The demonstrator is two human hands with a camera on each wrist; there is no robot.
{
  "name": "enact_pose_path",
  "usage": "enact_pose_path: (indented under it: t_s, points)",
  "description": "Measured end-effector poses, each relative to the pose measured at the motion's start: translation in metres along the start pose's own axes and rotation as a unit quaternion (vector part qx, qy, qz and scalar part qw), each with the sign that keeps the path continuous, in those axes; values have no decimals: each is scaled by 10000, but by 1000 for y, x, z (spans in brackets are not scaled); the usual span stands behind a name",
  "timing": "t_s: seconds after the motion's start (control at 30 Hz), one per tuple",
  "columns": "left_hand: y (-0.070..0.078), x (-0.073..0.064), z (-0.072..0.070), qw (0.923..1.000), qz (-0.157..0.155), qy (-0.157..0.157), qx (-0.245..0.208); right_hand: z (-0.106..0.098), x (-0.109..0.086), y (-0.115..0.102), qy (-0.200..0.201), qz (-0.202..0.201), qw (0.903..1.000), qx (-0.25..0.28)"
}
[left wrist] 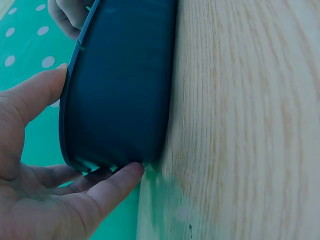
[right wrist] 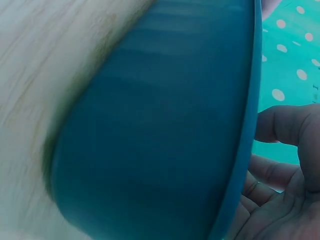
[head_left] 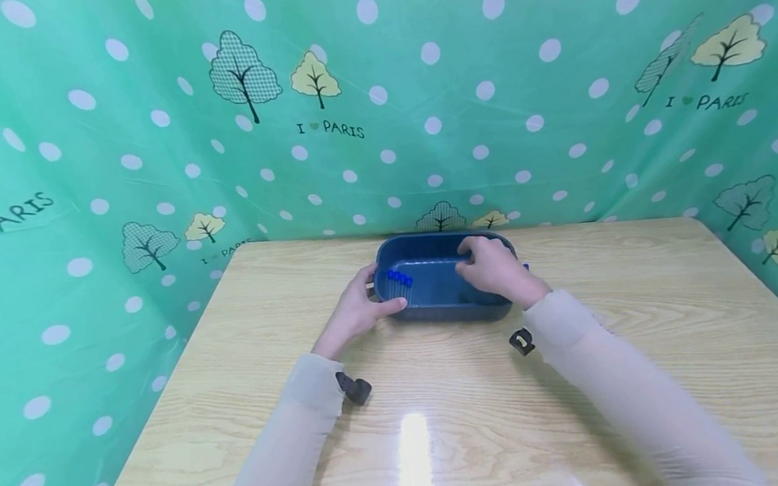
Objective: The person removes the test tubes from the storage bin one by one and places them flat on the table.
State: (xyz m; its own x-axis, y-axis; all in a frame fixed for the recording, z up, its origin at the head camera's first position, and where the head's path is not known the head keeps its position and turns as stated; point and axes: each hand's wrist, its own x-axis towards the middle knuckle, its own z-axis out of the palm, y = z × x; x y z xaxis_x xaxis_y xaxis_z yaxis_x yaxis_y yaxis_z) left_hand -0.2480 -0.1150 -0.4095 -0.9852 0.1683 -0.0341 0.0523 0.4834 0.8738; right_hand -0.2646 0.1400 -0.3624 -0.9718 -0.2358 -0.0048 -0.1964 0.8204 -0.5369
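Observation:
A dark blue plastic tub (head_left: 447,313) with rounded corners stands on the table near its back edge. My left hand (head_left: 361,307) grips the tub's left end, thumb at the front rim and fingers round the outer end wall. Inside, at the left, lie several thin clear sticks with bright blue ends (head_left: 400,278). Over the tub's right half my right hand (head_left: 495,268) reaches in, fingers bent downward and thumb apart from the index finger. In the right wrist view the rim hides its fingertips, and I cannot tell whether they hold anything.
The wood-grain table (head_left: 283,298) extends around the tub. Behind it hangs a green dotted curtain (head_left: 409,156). A small bright blue piece (head_left: 526,266) shows just beside the right wrist. Black wrist mounts (head_left: 355,389) jut from both sleeves.

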Motion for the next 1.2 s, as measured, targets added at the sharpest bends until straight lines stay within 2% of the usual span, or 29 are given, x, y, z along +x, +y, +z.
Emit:
enact_pose_path:
  t_s: [0.53,1.2]
  points:
    - [-2,2,1,10000,49,14,4,16,9,-9,-164,134,9996,186]
    - [0,-1,0,10000,-39,-29,23,38,22,-25,-325,271,9990,104]
